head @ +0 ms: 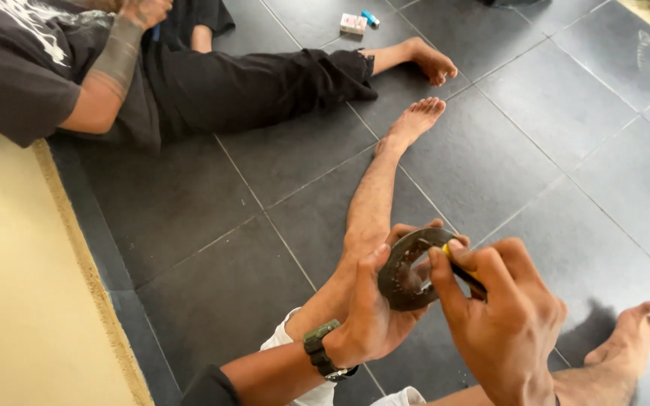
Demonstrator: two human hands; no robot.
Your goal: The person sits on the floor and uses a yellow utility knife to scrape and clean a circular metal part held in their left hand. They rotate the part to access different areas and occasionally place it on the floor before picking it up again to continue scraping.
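My left hand [374,308] grips a dark, rusty metal ring-shaped disc [404,271], holding it upright over my lap, thumb on its near rim and fingers behind it. A green-strapped watch sits on that wrist. My right hand [502,316] is closed around a thin tool with a yellow and black handle [466,274], whose tip rests against the disc's upper right rim. Much of the tool is hidden inside my fist.
I sit on dark grey floor tiles [505,128] with bare legs stretched out. Another person in black clothes [212,83] lies at the upper left. A small box [353,24] and a blue lighter [370,18] lie beyond. A yellow wall [16,301] runs along the left.
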